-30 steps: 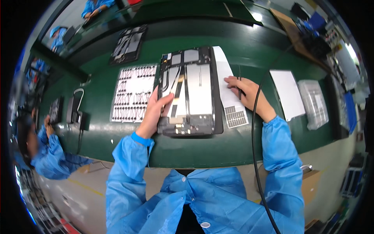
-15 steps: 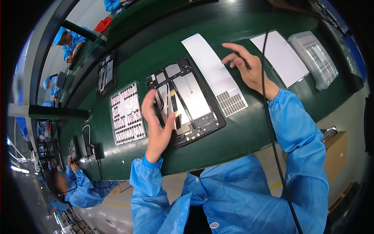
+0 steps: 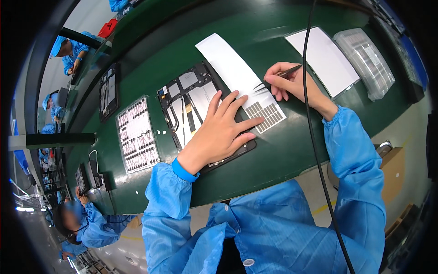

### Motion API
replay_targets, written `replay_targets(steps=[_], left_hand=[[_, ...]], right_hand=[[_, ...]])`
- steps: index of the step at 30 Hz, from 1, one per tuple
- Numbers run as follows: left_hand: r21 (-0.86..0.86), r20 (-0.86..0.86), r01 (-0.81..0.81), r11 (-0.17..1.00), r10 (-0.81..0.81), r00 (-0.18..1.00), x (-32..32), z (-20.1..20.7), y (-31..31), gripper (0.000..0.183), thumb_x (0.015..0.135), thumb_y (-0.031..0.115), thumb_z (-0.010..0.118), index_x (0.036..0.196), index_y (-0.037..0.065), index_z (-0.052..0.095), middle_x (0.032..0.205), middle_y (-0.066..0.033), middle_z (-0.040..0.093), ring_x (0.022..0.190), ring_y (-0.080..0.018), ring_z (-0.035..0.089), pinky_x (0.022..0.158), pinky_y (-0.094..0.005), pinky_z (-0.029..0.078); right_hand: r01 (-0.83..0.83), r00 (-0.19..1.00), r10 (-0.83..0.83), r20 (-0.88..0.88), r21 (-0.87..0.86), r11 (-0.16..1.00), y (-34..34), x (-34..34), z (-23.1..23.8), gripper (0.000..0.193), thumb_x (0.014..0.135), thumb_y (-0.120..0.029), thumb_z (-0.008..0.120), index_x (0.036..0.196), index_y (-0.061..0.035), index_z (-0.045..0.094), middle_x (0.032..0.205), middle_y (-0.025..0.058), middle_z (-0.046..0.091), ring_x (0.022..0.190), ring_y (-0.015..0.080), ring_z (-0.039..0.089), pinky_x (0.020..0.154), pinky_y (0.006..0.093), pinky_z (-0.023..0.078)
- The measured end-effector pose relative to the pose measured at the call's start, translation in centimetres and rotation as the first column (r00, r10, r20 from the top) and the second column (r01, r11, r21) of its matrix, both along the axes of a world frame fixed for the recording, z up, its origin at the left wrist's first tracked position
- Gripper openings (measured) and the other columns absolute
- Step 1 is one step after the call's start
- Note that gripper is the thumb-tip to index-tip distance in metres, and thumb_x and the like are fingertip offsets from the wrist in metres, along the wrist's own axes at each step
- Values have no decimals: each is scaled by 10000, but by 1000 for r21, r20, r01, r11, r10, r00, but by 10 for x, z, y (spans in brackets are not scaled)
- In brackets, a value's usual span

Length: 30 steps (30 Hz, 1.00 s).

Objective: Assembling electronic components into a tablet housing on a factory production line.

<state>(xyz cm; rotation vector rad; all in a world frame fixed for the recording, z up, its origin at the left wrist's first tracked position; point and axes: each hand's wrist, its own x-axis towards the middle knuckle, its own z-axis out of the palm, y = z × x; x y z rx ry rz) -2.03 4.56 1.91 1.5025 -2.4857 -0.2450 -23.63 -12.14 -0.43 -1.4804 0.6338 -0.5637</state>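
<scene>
Dark tweezers [image 3: 288, 71] are pinched in my right hand [image 3: 294, 84], their tips pointing left, close to the white sticker sheet [image 3: 230, 61]. Small grey rectangular stickers [image 3: 267, 115] sit in rows at the sheet's near end. My left hand [image 3: 219, 125] is spread, palm down, over an opened tablet [image 3: 188, 80] with its battery and ribbon cables exposed. The index finger and thumb of that hand reach toward the sticker rows; whether they press on the sheet is hard to tell. Much of the tablet's near part is hidden beneath the hand.
Left of the tablet lies a clear tray of small black parts with wires [image 3: 137, 134]. Another opened tablet [image 3: 109, 91] rests farther left. At right are a white sheet [image 3: 326, 59] and stacked plastic trays [image 3: 365, 64]. A black cable [image 3: 315, 150] hangs across the view. Co-workers sit at left.
My left hand has swung right, from the tablet's left side to over the tablet and sheet edge. My right hand has come down toward the stickers, tweezers now pointing at the sheet.
</scene>
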Motion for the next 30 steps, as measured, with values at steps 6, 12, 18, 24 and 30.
replay_targets(steps=[6, 12, 18, 24, 30], left_hand=[[2, -16, -7, 1000, 7, 1000, -2, -1, -2, 364, 988, 377, 572, 1315, 261, 681, 1467, -205, 474, 1404, -400, 385, 1220, -595, 180], [44, -8, -17, 999, 17, 1000, 0, 1, -2, 391, 1000, 371, 541, 1368, 293, 649, 1504, -190, 447, 1419, -389, 373, 1232, -604, 153], [34, 7, -17, 999, 17, 1000, 0, 0, 0, 387, 1010, 373, 532, 1371, 296, 647, 1494, -197, 450, 1415, -386, 378, 1229, -608, 152], [35, 7, -9, 999, 9, 1000, -1, 0, 0, 390, 1023, 390, 513, 1382, 304, 636, 1490, -196, 446, 1415, -388, 377, 1223, -624, 148], [-53, -64, -198, 979, 195, 979, 33, 27, -16, 453, 1036, 315, 501, 1483, 241, 522, 1494, -157, 478, 1407, -376, 426, 1209, -639, 156]], right_hand=[[-86, 990, 82, -118, -33, 996, 2, -2, 4, 204, 938, -165, 741, 1033, 14, 714, 778, 66, 722, 613, 83, 660, 476, 189, 436], [-59, 993, 54, -104, -46, 997, 0, 2, -3, 199, 947, -185, 735, 995, 8, 719, 781, 58, 723, 586, 64, 627, 469, 194, 422], [-86, 984, 77, -159, -48, 995, 0, 2, -3, 196, 955, -197, 728, 992, -5, 714, 794, 55, 719, 595, 69, 632, 485, 197, 441], [80, 995, -83, 61, 50, 996, -9, 3, -11, 232, 977, -243, 703, 1001, -14, 680, 762, 50, 694, 610, 92, 646, 539, 213, 488], [78, 988, -89, 129, 92, 993, -19, -7, -13, 282, 965, -294, 722, 1033, -27, 663, 841, 70, 686, 678, 95, 659, 577, 205, 476]])
